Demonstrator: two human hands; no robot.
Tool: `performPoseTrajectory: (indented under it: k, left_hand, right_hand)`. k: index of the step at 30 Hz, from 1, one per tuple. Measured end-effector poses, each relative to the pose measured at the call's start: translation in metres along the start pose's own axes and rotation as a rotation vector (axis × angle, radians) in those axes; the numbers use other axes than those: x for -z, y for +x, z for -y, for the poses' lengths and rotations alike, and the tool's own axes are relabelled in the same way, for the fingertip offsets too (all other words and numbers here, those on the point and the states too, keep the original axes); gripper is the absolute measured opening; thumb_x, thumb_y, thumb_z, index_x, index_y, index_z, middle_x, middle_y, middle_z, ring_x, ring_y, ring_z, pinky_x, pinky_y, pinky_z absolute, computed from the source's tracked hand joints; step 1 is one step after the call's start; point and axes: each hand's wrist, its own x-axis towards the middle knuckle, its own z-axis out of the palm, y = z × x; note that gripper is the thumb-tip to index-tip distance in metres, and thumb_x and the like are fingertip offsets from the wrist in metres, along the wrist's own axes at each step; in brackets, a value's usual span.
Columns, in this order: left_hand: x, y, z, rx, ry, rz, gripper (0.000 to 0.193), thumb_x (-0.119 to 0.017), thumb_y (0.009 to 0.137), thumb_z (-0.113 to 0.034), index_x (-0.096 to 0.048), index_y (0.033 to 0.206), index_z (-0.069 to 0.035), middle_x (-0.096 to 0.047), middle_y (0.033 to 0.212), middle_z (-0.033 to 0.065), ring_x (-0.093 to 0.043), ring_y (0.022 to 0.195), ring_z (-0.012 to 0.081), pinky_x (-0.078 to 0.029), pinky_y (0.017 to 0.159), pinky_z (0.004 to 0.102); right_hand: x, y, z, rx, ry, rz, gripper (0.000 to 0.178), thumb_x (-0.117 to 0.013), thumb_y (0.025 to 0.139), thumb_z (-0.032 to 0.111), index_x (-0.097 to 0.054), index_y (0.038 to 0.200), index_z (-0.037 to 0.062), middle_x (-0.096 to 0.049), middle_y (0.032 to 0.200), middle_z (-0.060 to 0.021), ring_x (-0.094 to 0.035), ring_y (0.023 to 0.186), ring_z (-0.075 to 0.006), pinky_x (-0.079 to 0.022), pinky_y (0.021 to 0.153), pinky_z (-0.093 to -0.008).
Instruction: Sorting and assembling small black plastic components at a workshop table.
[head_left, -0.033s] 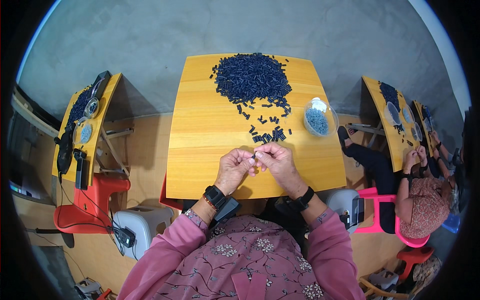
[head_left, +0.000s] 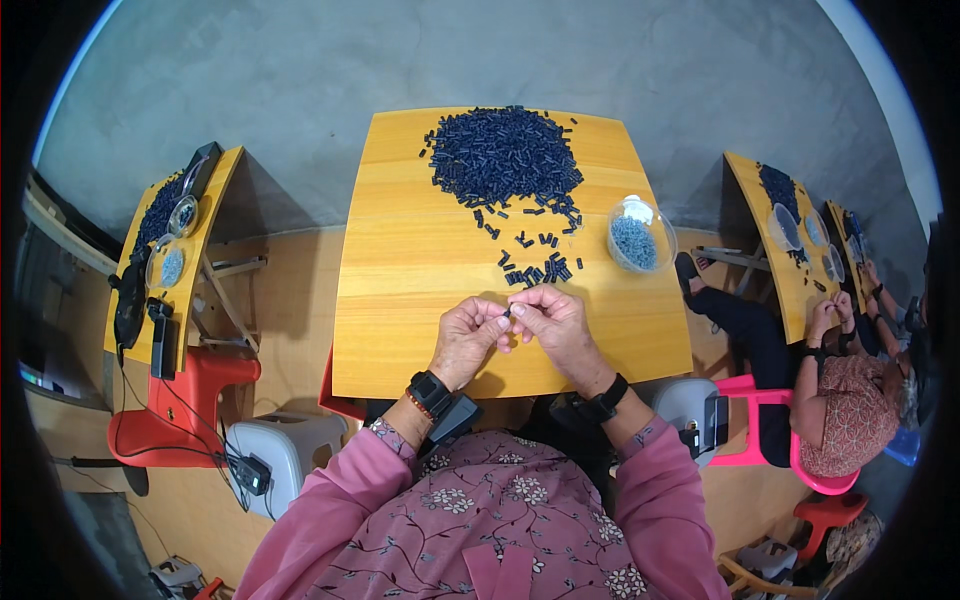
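Spreading out, the yellow worktop (head_left: 400, 260) bears heaped dark tubes (head_left: 506, 160) at its far edge, the left hand (head_left: 467, 337) and right hand (head_left: 563, 332) meet above its near edge, a clear bowl (head_left: 667, 238) sits by its right edge, and both hands pinch one small dark piece (head_left: 508, 312).

Red chair (head_left: 225, 371), pale stool (head_left: 290, 450), person (head_left: 850, 425) on pink chair (head_left: 824, 483), grey wall (head_left: 280, 70)

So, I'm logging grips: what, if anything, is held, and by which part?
A small dark piece, shape mostly hidden, between the left hand and right hand; gripped part unclear.
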Motion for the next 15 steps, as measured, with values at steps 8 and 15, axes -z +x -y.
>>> performPoseTrajectory:
  k: [8, 15]
  left_hand:
    - [0.0015, 0.0015, 0.0043, -0.006, 0.009, 0.006, 0.008, -0.061, 0.092, -0.002, -0.058, 0.099, 0.001, -0.068, 0.086, 0.0104, -0.062, 0.069, 0.0125, -0.054, 0.061, 0.0259]
    - [0.0012, -0.0002, 0.0007, 0.006, 0.02, -0.005, 0.008, -0.062, 0.092, -0.003, -0.059, 0.099, 0.002, -0.068, 0.088, 0.0121, -0.062, 0.07, 0.0132, -0.054, 0.062, 0.0268]
  right_hand:
    - [-0.0019, -0.0013, 0.0023, 0.005, -0.031, -0.018, 0.007, -0.06, 0.093, 0.004, -0.063, 0.097, -0.0012, -0.065, 0.081, -0.0033, -0.06, 0.068, -0.0058, -0.05, 0.058, -0.0204]
    - [-0.0053, -0.0031, 0.0077, 0.036, -0.153, -0.01, 0.008, -0.062, 0.092, 0.006, -0.063, 0.095, -0.0014, -0.063, 0.08, -0.0025, -0.057, 0.067, -0.0058, -0.049, 0.058, -0.0207]
